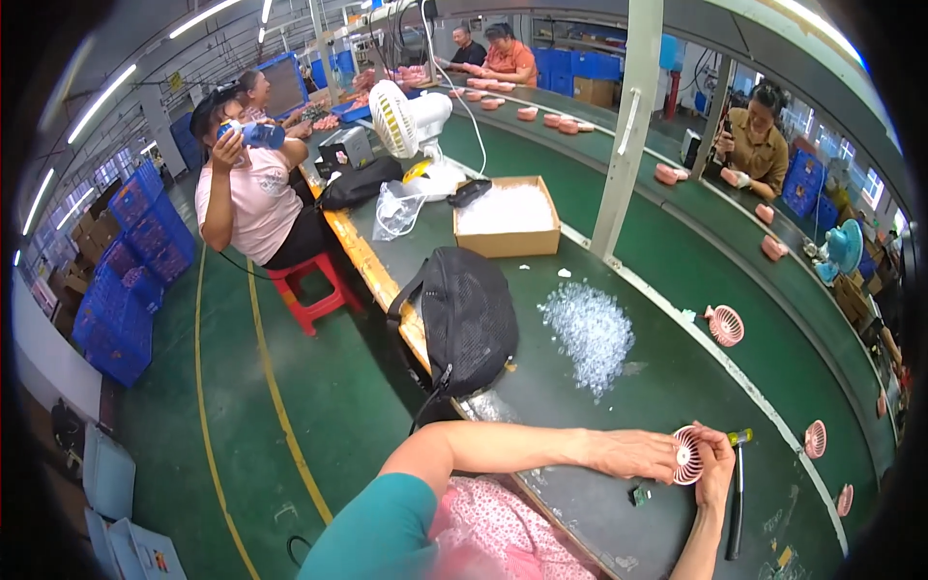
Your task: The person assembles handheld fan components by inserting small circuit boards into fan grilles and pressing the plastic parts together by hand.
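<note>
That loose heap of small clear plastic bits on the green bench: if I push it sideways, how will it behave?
The heap of small clear plastic bits would probably spread rather than slide as one, since it lies loose and already thins out at its edges. The pieces look tiny and light, so some may skitter across the smooth green bench. Scooping with a cupped hand likely works better than pinching.

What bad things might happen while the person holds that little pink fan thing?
1. The pink fan grille is pinched between the left hand and right hand; it might slip onto the green table.
2. The small part lying beside the hands might get knocked away.
3. The hammer sits close and may get bumped.
</note>
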Demonstrator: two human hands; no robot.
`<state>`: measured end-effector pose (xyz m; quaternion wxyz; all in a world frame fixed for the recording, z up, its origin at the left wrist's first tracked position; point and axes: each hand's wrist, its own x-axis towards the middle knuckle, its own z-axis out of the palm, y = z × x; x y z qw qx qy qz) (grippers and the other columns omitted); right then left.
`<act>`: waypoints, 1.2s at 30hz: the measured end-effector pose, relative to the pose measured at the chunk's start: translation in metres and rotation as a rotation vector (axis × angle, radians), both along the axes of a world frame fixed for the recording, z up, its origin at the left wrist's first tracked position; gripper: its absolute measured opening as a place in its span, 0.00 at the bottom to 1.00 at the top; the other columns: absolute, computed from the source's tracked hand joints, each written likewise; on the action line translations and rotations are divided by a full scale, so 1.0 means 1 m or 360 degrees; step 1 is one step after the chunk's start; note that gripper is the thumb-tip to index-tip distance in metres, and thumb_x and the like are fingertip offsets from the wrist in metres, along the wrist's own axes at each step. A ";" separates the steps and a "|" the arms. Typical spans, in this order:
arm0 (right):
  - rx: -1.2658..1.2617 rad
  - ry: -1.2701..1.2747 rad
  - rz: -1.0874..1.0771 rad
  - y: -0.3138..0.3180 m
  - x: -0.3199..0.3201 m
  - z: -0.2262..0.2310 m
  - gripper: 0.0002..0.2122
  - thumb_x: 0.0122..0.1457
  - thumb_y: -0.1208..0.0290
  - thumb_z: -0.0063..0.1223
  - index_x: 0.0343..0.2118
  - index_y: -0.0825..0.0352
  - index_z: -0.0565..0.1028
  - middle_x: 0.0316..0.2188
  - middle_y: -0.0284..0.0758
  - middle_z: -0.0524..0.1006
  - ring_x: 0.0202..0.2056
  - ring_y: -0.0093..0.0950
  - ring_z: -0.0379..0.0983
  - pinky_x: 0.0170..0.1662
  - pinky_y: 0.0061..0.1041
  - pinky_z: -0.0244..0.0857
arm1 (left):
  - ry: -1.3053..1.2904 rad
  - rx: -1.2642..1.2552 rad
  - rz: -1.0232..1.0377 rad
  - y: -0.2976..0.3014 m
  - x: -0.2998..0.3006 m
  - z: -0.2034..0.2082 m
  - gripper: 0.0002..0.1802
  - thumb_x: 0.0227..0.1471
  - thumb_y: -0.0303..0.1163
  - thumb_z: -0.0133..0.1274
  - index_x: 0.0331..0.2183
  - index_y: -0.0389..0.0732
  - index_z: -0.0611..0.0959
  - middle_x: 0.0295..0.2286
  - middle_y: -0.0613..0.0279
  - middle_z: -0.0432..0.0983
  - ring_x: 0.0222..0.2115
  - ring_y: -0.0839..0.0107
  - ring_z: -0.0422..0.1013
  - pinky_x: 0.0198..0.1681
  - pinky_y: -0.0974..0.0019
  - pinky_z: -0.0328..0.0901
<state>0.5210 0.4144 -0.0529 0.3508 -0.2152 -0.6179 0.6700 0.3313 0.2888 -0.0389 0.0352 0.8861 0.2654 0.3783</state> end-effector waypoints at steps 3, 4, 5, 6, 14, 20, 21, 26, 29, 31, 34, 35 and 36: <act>-0.0151 0.0058 0.0080 0.000 0.007 -0.003 0.04 0.61 0.83 0.48 0.36 0.69 0.74 0.39 0.39 0.78 0.54 0.36 0.69 0.62 0.37 0.57 | 0.0036 0.0050 -0.0006 -0.002 0.001 -0.002 0.09 0.46 0.27 0.50 0.33 0.36 0.75 0.35 0.54 0.70 0.44 0.58 0.68 0.63 0.53 0.56; -0.0152 0.0073 0.0093 -0.001 0.009 -0.002 0.05 0.60 0.83 0.48 0.37 0.70 0.74 0.40 0.39 0.78 0.55 0.35 0.68 0.62 0.36 0.58 | 0.0051 0.0077 -0.0009 -0.003 0.001 -0.001 0.09 0.45 0.27 0.50 0.33 0.36 0.75 0.34 0.54 0.70 0.43 0.57 0.68 0.62 0.53 0.57; -0.0181 0.0091 0.0089 -0.001 0.012 -0.003 0.05 0.60 0.83 0.48 0.37 0.70 0.74 0.40 0.39 0.78 0.55 0.34 0.69 0.61 0.35 0.59 | 0.0065 0.0102 -0.0019 -0.004 0.003 0.001 0.09 0.44 0.27 0.51 0.32 0.36 0.74 0.34 0.54 0.69 0.43 0.57 0.68 0.61 0.53 0.58; -0.0211 0.0109 0.0075 -0.002 0.016 -0.005 0.05 0.60 0.82 0.49 0.37 0.70 0.74 0.41 0.39 0.78 0.54 0.34 0.69 0.60 0.35 0.60 | 0.0113 0.0158 0.0034 -0.003 0.006 -0.003 0.09 0.43 0.28 0.52 0.31 0.37 0.73 0.33 0.55 0.69 0.41 0.56 0.67 0.57 0.55 0.60; -0.0152 0.0203 -0.0272 -0.016 -0.003 0.019 0.22 0.60 0.75 0.53 0.57 0.73 0.65 0.57 0.45 0.68 0.60 0.36 0.64 0.62 0.32 0.59 | -0.0178 0.0273 0.0246 0.002 0.002 0.002 0.13 0.41 0.28 0.59 0.35 0.44 0.81 0.32 0.60 0.73 0.36 0.59 0.72 0.41 0.56 0.70; 0.0118 0.0236 -0.0322 -0.043 -0.013 0.042 0.15 0.66 0.73 0.45 0.53 0.72 0.67 0.49 0.42 0.75 0.50 0.28 0.73 0.54 0.27 0.69 | 0.0386 0.0598 0.0474 -0.007 -0.007 0.016 0.13 0.41 0.31 0.60 0.34 0.48 0.81 0.35 0.67 0.76 0.40 0.69 0.73 0.54 0.54 0.65; 0.0172 0.0253 -0.0356 -0.045 -0.010 0.043 0.14 0.67 0.74 0.44 0.53 0.72 0.67 0.49 0.42 0.75 0.50 0.28 0.73 0.53 0.28 0.69 | 0.0290 0.0419 0.0526 -0.006 -0.003 0.007 0.16 0.42 0.29 0.61 0.37 0.48 0.79 0.35 0.68 0.76 0.41 0.70 0.73 0.56 0.51 0.62; 0.0221 0.0237 -0.0409 -0.051 -0.002 0.045 0.14 0.67 0.73 0.45 0.52 0.73 0.68 0.48 0.42 0.76 0.49 0.27 0.73 0.53 0.27 0.70 | 0.0182 0.0456 0.0594 -0.004 -0.002 -0.004 0.20 0.42 0.29 0.62 0.39 0.46 0.73 0.37 0.69 0.76 0.43 0.69 0.72 0.60 0.45 0.55; 0.0171 0.0222 -0.0417 -0.049 -0.003 0.040 0.14 0.66 0.73 0.46 0.52 0.73 0.68 0.48 0.42 0.76 0.49 0.27 0.74 0.52 0.27 0.71 | 0.0194 0.0454 0.0608 -0.007 -0.001 0.001 0.20 0.41 0.30 0.62 0.38 0.47 0.74 0.37 0.69 0.76 0.43 0.69 0.72 0.61 0.43 0.53; 0.0133 0.0226 -0.0416 -0.045 -0.003 0.034 0.14 0.66 0.73 0.46 0.53 0.73 0.67 0.48 0.43 0.76 0.49 0.28 0.74 0.52 0.27 0.71 | 0.0262 0.0419 0.0637 -0.008 0.001 0.004 0.16 0.41 0.31 0.63 0.34 0.48 0.76 0.35 0.70 0.75 0.43 0.70 0.72 0.61 0.40 0.52; -0.0033 0.0212 -0.0384 -0.042 -0.004 0.027 0.18 0.65 0.71 0.48 0.55 0.74 0.64 0.49 0.44 0.74 0.50 0.28 0.74 0.52 0.26 0.71 | 0.0283 0.0403 0.0554 -0.011 0.004 0.010 0.14 0.39 0.32 0.63 0.33 0.48 0.79 0.33 0.70 0.74 0.39 0.69 0.72 0.59 0.44 0.57; -0.0089 0.0219 -0.0349 -0.042 -0.006 0.026 0.19 0.66 0.70 0.48 0.55 0.74 0.63 0.50 0.44 0.74 0.49 0.28 0.74 0.52 0.26 0.70 | 0.0218 0.0359 0.0491 -0.011 0.003 0.007 0.15 0.40 0.31 0.63 0.34 0.48 0.79 0.32 0.70 0.74 0.38 0.68 0.72 0.57 0.48 0.61; -0.0145 0.0224 -0.0313 -0.043 -0.007 0.022 0.20 0.66 0.69 0.48 0.56 0.74 0.62 0.50 0.44 0.74 0.49 0.28 0.74 0.52 0.26 0.70 | 0.0151 0.0314 0.0429 -0.011 0.003 0.004 0.15 0.40 0.30 0.63 0.35 0.48 0.80 0.32 0.69 0.74 0.37 0.68 0.72 0.54 0.52 0.64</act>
